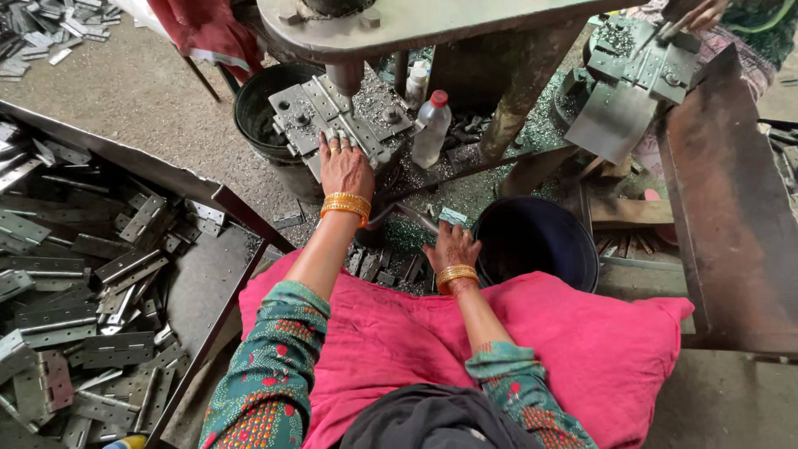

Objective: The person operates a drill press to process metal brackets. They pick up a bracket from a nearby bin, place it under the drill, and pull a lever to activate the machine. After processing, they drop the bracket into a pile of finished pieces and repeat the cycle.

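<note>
Meanwhile, left hand (344,169) flat on press plate (339,118), right hand (450,248) grip unclear, beside black bucket (539,241).

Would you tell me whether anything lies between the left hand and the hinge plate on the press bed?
Nothing visible: the left hand already rests its fingers on the hinge plate.

We are seeing dull grey metal hinges (83,324), matt and scuffed, lying left of the pink cloth cushion (582,333), which is looking soft and creased. Beyond the cushion, the press plate (332,112) is showing bare, oily steel under gritty shavings. The bucket (540,241) is looking like smooth dark plastic, the bottle (432,129) like cloudy plastic.
</note>
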